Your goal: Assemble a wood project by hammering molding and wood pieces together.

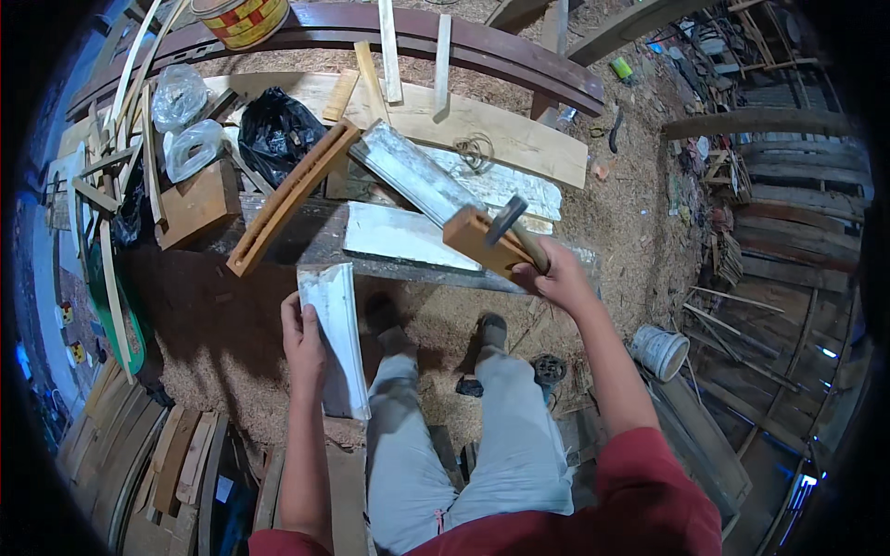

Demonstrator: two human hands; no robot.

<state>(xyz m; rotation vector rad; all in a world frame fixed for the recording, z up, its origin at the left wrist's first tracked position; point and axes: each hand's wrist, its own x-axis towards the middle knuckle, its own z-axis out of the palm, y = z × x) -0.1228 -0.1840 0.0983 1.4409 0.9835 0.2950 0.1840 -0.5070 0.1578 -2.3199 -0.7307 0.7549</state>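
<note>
My left hand [302, 338] grips a long white-painted wooden moulding piece [337, 332] by its left edge, holding it upright over my lap. My right hand [554, 276] is closed around the wooden handle of a hammer [515, 230], its dark metal head raised above a small orange-brown wood block [475, 237]. The block rests at the near edge of a rough workbench [306, 243], beside a flat white board [400, 235] and a longer white moulding [412, 172]. My legs in light trousers reach down to a sawdust floor.
On the bench lie a curved brown channel piece [289, 198], a black plastic bag [278, 132], clear bags [180, 96], a wooden box [197, 202] and loose strips. A painted tin [241, 18] stands at the back. A white bucket [660, 352] sits at right; planks [158, 454] are stacked at left.
</note>
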